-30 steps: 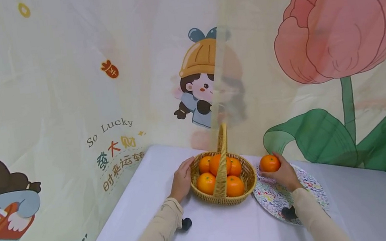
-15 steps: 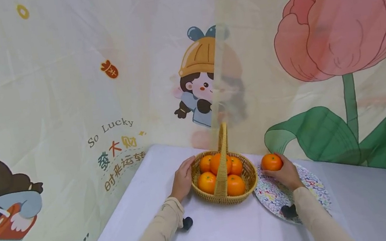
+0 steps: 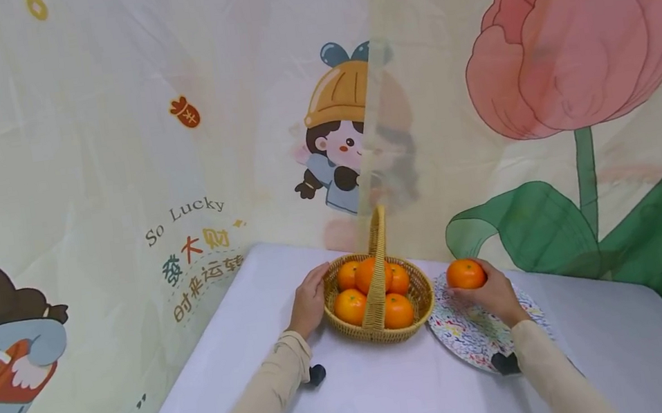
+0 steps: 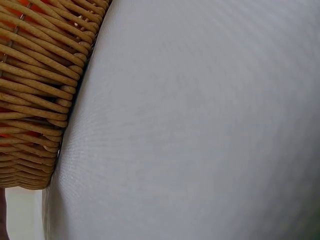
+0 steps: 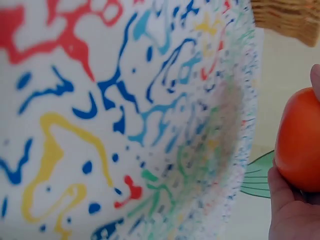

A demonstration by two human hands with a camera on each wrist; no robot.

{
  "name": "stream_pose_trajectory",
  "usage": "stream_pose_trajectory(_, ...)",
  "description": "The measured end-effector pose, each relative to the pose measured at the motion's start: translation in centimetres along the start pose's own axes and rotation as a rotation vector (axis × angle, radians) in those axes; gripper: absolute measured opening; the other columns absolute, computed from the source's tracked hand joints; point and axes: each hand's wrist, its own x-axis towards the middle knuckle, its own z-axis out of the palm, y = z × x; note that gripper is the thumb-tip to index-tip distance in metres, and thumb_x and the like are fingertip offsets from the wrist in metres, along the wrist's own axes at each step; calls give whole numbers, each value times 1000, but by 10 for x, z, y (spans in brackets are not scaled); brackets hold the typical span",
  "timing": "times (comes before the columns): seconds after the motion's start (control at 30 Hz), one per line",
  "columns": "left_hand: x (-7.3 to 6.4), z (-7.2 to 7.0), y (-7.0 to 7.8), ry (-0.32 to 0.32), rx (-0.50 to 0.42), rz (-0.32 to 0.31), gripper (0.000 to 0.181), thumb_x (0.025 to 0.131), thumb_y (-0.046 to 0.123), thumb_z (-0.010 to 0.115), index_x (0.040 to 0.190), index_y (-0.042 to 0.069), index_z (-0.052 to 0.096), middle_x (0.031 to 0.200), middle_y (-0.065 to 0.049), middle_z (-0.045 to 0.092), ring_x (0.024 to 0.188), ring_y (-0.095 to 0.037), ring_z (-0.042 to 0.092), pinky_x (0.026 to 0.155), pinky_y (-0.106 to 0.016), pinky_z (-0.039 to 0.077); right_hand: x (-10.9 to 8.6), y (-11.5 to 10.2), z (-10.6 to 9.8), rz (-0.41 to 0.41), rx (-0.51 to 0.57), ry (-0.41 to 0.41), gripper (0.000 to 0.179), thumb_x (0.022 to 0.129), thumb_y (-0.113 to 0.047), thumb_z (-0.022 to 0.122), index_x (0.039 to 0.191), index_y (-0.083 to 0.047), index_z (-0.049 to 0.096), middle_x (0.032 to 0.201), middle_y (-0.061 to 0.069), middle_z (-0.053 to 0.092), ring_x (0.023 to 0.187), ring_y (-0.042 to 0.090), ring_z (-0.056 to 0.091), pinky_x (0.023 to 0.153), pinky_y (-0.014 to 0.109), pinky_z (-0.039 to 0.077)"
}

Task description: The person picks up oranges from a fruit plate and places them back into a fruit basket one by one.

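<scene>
In the head view my left hand (image 3: 309,303) rests against the left side of a woven wicker basket (image 3: 379,335), its fingers fairly straight along the rim. Several mandarin oranges (image 3: 352,307) lie inside, under the arched handle (image 3: 378,242). My right hand (image 3: 499,292) holds another mandarin (image 3: 465,274) over the far part of a round plate (image 3: 461,339) with a multicoloured speckled pattern. The right wrist view shows fingers and thumb around this mandarin (image 5: 302,142), apart from the plate (image 5: 150,125). Only the basket's weave (image 4: 35,90) fills the left of the left wrist view.
A white cloth (image 3: 357,405) covers the table. Behind it hang printed curtains with a large pink tulip (image 3: 575,56) and cartoon figures. The plate stands close to the basket's right side.
My right hand has shifted slightly to the right over the plate, still holding the mandarin. My left hand stays against the basket. The head view has tilted a little.
</scene>
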Motion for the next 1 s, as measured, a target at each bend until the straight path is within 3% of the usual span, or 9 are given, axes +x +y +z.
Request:
stream_pose_trajectory(0.23,-3,1,-4,-35,16,-46,38,101,1,43,137,1,54,141,-12,53,132,-26,47,112,-42,37,-13,-6,-4,-41,-25,5,100,75,-50,81,150,-7,31,139,21,46,119,40,50,101,58,44)
stream_pose_trajectory(0.47,-5,0,-7,-41,11,-40,38,101,-1,44,137,2,54,141,-12,53,132,-25,47,112,-42,36,-21,-21,-1,-34,14,-15,100,72,-50,83,148,-9,34,138,19,47,118,39,51,101,56,46)
stream_pose_trajectory(1.0,-3,-1,-2,-23,-7,-36,39,100,-1,44,137,1,54,141,-12,52,132,-27,47,112,-43,37,-24,-63,18,-130,9,-71,90,70,-40,87,145,-16,41,132,14,53,111,35,56,91,48,55)
